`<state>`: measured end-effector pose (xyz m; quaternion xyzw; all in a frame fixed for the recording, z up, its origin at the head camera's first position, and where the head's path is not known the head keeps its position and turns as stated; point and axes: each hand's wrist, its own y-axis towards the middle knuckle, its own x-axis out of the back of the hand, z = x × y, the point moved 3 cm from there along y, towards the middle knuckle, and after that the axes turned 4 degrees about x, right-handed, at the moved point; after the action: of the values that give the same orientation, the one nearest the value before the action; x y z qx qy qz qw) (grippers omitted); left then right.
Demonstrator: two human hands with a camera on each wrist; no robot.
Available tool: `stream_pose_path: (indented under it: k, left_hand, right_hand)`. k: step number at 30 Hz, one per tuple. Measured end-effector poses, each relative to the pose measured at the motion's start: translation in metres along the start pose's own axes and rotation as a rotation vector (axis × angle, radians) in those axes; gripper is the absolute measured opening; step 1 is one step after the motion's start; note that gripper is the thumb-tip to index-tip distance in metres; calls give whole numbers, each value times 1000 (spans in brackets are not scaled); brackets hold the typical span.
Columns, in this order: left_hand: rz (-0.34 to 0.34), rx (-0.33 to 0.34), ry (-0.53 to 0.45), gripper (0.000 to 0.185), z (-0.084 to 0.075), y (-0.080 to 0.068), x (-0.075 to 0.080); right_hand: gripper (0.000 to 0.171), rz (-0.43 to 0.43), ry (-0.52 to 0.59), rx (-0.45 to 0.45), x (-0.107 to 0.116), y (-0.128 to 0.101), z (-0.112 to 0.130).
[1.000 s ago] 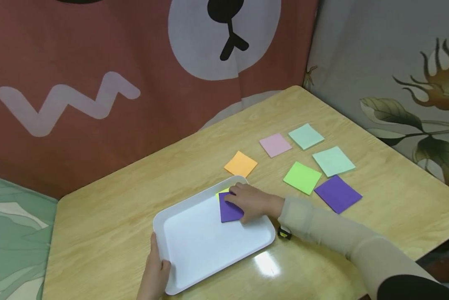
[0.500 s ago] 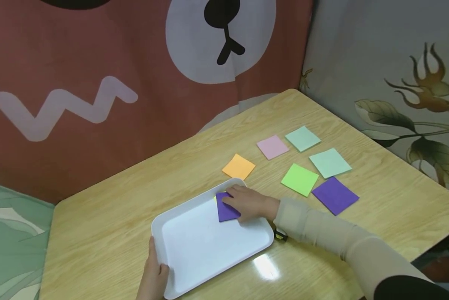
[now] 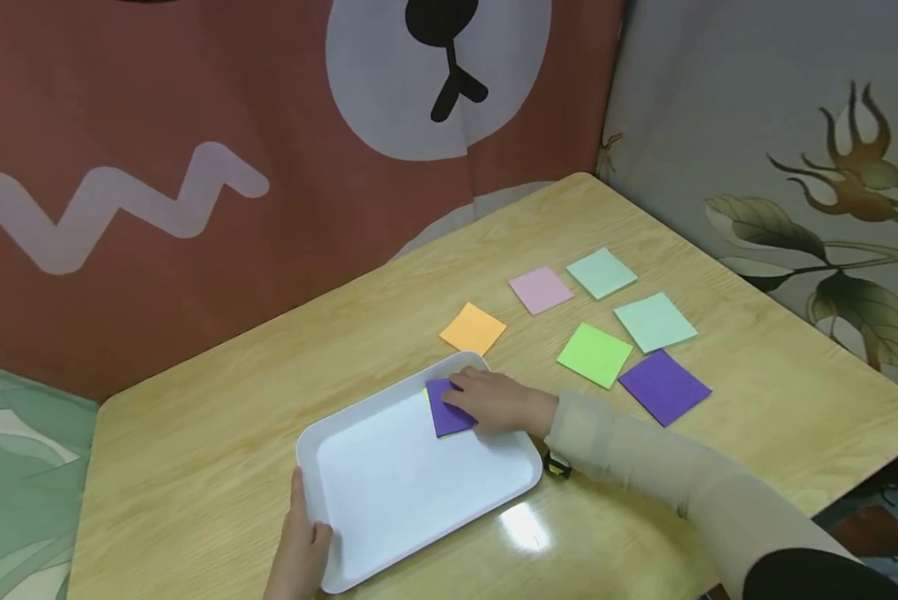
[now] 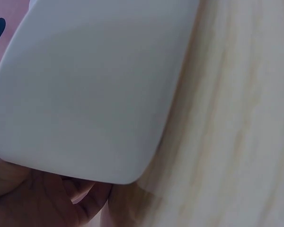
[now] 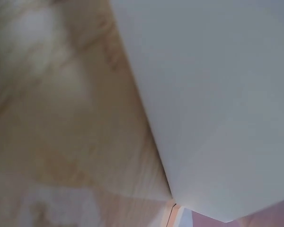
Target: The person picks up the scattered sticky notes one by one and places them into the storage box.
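Observation:
A white tray [image 3: 419, 492] lies at an angle on the wooden table. My left hand [image 3: 301, 542] grips its left end, the thumb at the rim and the fingers along the outer side; in the left wrist view that hand [image 4: 42, 203] shows below the tray's end. Inside the tray, near the far right corner, my right hand [image 3: 497, 402] holds a purple sticky note pad [image 3: 449, 417] by its right part. A thin yellow edge [image 3: 426, 397] shows from beneath the purple pad. The right hand covers the rest of both. The right wrist view shows only tray and table.
Beyond the tray's far right corner lies an orange sticky note pad [image 3: 473, 328]. To its right are a pink pad [image 3: 541, 290], two mint pads [image 3: 601, 272], a green pad [image 3: 595, 355] and another purple pad [image 3: 665, 387]. A fabric backdrop [image 3: 269, 275] borders the table's back.
My right hand has shifted the purple pad slightly left, so less of the yellow beneath shows. The left hand keeps its place on the tray. The head view has moved a little.

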<state>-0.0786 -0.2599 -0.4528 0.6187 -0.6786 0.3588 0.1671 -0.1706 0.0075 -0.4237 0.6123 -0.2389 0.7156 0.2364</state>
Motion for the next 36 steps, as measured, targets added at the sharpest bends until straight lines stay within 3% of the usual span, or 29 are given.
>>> stream_pose_path:
  k: [10, 15, 23, 30, 36]
  left_hand:
    - [-5, -3, -12, 78, -1, -1, -2]
    - [-7, 6, -20, 77, -2, -3, -3]
    - [-39, -42, -11, 76, -4, -3, 0]
    - [-32, -40, -4, 76, -6, -3, 2]
    - [-45, -37, -5, 76, -7, -5, 4]
  right_hand:
    - [36, -87, -6, 82, -1, -4, -2]
    - [38, -110, 56, 93, -3, -3, -6]
    - [36, -222, 168, 72, 8, -3, -18]
    - [28, -329, 252, 3, 16, -4, -30]
    - [31, -321, 333, -58, 21, -1, -45]
